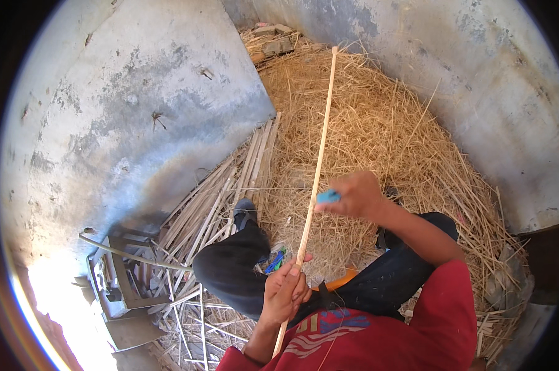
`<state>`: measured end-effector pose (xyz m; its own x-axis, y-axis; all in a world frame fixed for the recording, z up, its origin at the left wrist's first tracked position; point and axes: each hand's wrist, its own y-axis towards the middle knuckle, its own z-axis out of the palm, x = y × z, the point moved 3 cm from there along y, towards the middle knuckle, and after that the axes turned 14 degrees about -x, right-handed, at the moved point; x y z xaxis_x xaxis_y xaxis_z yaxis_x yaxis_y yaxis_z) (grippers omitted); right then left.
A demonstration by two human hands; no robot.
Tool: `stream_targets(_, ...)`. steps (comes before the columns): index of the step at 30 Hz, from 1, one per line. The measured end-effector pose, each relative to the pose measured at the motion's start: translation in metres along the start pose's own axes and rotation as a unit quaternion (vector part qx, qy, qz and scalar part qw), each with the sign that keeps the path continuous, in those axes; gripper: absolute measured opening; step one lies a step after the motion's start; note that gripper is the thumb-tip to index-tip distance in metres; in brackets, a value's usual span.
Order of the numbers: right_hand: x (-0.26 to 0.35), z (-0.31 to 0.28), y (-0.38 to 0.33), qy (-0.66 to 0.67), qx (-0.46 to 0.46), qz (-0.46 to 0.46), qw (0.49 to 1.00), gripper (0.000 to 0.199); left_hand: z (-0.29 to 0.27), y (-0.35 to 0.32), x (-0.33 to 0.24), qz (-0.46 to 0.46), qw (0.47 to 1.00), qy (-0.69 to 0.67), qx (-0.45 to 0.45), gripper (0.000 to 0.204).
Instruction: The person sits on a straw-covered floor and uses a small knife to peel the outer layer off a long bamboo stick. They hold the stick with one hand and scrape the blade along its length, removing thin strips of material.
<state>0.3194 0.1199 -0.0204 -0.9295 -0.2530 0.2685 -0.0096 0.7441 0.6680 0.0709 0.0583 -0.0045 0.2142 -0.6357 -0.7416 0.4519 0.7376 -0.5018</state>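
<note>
A long, pale strip of split wood or bamboo (321,145) slants up from my lap toward the far side. My left hand (284,290) is wrapped round its lower part, and the strip's near end runs down past my wrist. My right hand (358,195) is closed on a small blue object (328,196), just right of the strip's middle. The blue object is blurred, so its exact kind does not show. It looks close to the strip, but I cannot tell whether they touch.
Loose straw-like shavings (378,123) cover the floor ahead and to the right. Several long slats (248,164) lie stacked to the left by a worn wall (137,93). At lower left stands a wooden frame (122,272). My bent legs (233,266) flank the strip.
</note>
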Motion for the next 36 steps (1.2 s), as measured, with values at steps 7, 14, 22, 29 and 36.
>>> stream_targets(7, 0.013, 0.006, -0.008, 0.031, -0.006, -0.008, 0.999, 0.071, 0.000, -0.008, -0.004, 0.021, 0.998, 0.046, -0.023, 0.038)
stream_targets(14, -0.078, 0.001, 0.018, -0.063, -0.051, 0.102, 0.991, 0.075, 0.002, -0.024, -0.004, 0.037, 0.993, 0.107, 0.024, 0.040)
stream_targets(22, -0.132, -0.010, 0.030, -0.077, -0.132, 0.055, 0.987, 0.077, -0.005, -0.049, -0.003, 0.032, 0.981, 0.185, 0.039, 0.040)
stream_targets(29, -0.181, -0.032, 0.038, -0.145, -0.180, 0.066, 0.971, 0.075, -0.006, -0.067, -0.005, 0.019, 0.971, 0.231, 0.061, 0.040)
stream_targets(36, -0.222, -0.047, 0.030, -0.187, -0.187, 0.182, 0.947, 0.072, -0.007, -0.084, -0.007, -0.020, 0.949, 0.308, 0.057, 0.043)
